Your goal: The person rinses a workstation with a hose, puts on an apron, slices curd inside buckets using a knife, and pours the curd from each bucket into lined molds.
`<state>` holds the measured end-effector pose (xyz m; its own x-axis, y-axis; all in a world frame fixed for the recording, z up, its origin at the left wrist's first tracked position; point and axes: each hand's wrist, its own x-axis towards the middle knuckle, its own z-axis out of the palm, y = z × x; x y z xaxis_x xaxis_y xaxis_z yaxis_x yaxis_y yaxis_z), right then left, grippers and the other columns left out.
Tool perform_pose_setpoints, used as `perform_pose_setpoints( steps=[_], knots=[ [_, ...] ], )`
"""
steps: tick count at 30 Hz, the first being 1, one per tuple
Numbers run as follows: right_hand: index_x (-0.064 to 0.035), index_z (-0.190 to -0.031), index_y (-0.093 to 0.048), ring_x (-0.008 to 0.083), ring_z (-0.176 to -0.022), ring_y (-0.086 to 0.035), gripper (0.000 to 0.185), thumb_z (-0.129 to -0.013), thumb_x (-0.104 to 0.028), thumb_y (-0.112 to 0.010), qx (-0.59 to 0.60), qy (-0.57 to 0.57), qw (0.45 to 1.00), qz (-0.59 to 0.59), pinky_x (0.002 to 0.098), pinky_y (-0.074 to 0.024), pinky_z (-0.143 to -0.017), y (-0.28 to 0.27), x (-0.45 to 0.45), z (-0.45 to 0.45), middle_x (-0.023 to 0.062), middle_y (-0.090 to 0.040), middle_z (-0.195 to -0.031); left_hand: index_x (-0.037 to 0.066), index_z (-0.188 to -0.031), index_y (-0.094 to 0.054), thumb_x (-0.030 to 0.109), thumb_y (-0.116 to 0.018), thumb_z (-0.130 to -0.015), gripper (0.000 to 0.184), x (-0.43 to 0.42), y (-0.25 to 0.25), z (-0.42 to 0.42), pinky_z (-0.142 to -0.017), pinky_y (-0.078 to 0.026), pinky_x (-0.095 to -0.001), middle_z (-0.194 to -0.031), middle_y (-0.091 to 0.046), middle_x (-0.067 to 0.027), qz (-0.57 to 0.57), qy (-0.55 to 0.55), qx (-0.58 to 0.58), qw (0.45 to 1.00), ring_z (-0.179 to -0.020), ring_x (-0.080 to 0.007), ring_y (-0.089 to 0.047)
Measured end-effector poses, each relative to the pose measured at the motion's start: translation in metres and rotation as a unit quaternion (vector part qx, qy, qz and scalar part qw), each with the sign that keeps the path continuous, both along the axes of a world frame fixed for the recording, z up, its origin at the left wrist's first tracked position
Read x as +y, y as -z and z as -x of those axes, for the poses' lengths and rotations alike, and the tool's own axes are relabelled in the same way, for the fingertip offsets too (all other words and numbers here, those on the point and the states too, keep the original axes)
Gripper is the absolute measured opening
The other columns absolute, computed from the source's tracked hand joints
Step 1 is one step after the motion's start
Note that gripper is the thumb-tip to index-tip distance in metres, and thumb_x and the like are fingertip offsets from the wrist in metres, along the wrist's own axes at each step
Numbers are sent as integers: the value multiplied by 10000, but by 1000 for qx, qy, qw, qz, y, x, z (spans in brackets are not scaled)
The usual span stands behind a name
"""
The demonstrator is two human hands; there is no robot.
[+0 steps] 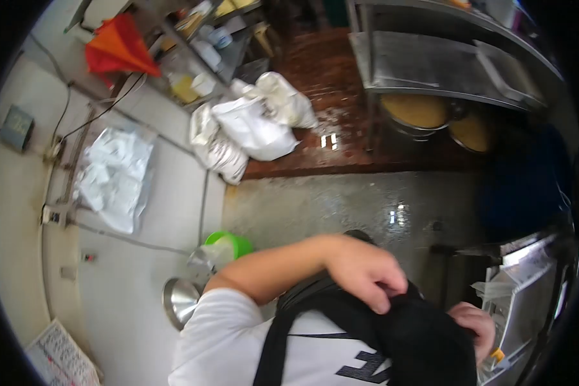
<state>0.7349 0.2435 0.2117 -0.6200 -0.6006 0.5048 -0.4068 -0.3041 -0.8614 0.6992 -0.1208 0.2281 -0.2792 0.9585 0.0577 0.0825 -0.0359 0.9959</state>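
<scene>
Black cloth (431, 334), possibly an apron, lies bunched over the front of my white shirt (315, 325), with a strap running up one side. My left hand (367, 273) reaches across my chest, its fingers curled down and the thumb against the upper edge of the cloth. On the other side of the bundle is my right hand (476, 327), fingers bent around the cloth's edge and partly hidden by it. Both hands seem to grip this black cloth.
White sacks (254, 128) slump by a raised red floor (331, 71). A steel shelf (412, 61) stands above a large pot (415, 112). Near my left arm are a green bucket (241, 244) and a metal bowl (179, 301). The grey floor (302, 199) looks wet.
</scene>
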Motion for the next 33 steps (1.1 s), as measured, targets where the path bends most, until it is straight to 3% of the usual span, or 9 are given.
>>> perform_pose_setpoints(
  steps=[10, 12, 14, 18, 20, 22, 24, 29, 33],
  knots=[
    [78, -1487, -532, 401, -1366, -549, 800, -695, -29, -492, -109, -243, 954, -140, 440, -403, -1159, 6, 33, 37, 221, -604, -1461, -4, -936, -582, 161, -623, -1049, 204, -3, -10, -45, -736, -463, -430, -841, -550, -147, 32, -87, 85, 992, -784, -314, -569],
    [66, -1512, -508, 354, -1407, -526, 699, -820, -23, -565, -129, -275, 941, -152, 411, -390, -1168, 4, 38, 43, 208, -557, -1522, -6, -970, -590, 150, -618, -1055, 180, 1, -15, -45, -751, -466, -401, -882, -584, -132, 65, -75, 59, 993, -824, -263, -593],
    [37, -1521, -504, 288, -1394, -538, 637, -999, -233, -749, -140, -269, 943, -138, 381, -400, -1166, 11, 47, 43, 175, -559, -1523, -9, -1010, -616, 159, -630, -1054, 174, 10, -4, -38, -748, -477, -378, -896, -611, -106, 82, -68, 26, 994, -831, -225, -601],
    [39, -1414, -577, 282, -1210, -662, 586, -1042, -405, -672, -357, -320, 875, 59, 410, -498, -1086, 86, 58, 59, 134, -654, -1380, 27, -1130, -689, 217, -643, -1063, 207, 39, 33, -33, -736, -511, -290, -911, -670, 12, 97, -168, -132, 972, -851, -82, -607],
    [14, -1257, -668, 253, -1112, -705, 527, -1036, -464, -653, -492, -109, 864, -10, 407, -547, -1012, 140, 70, 66, 101, -727, -1210, 37, -1125, -712, 215, -660, -1050, 200, 50, 66, -20, -693, -506, -255, -913, -663, 25, 179, -254, -137, 940, -774, -80, -590],
    [-13, -1182, -705, 269, -1039, -736, 449, -1040, -427, -604, -298, 143, 800, -502, 441, -580, -910, 218, 87, 73, 127, -758, -1068, 50, -1109, -711, 225, -660, -1051, 192, 52, 111, -20, -671, -499, -243, -902, -661, 26, 204, -334, -169, 905, -766, -71, -586],
    [-52, -1063, -774, 330, -1022, -749, 293, -970, -296, -641, -58, 102, 625, -772, 462, -588, -896, 323, 134, 43, 166, -783, -1057, 62, -1094, -711, 235, -660, -1052, 185, 45, 137, -39, -650, -491, -232, -890, -659, 28, 222, -430, -200, 852, -758, -62, -581],
    [-47, -1017, -778, 414, -1060, -712, 457, -921, -485, -686, -263, 110, 716, -637, 490, -550, -938, 400, 188, -14, 230, -751, -1096, 55, -1078, -705, 237, -660, -1050, 189, 36, 130, -100, -589, -484, -246, -829, -646, 17, 183, -558, -228, 776, -680, -77, -564],
    [-23, -1038, -754, 442, -1002, -713, 444, -961, -439, -619, -74, 30, 744, -663, 522, -552, -899, 414, 174, 9, 244, -748, -1049, 54, -1038, -710, 258, -678, -1039, 207, 41, 100, -157, -566, -495, -249, -808, -665, -5, 128, -639, -247, 717, -654, -81, -591]
  ],
)
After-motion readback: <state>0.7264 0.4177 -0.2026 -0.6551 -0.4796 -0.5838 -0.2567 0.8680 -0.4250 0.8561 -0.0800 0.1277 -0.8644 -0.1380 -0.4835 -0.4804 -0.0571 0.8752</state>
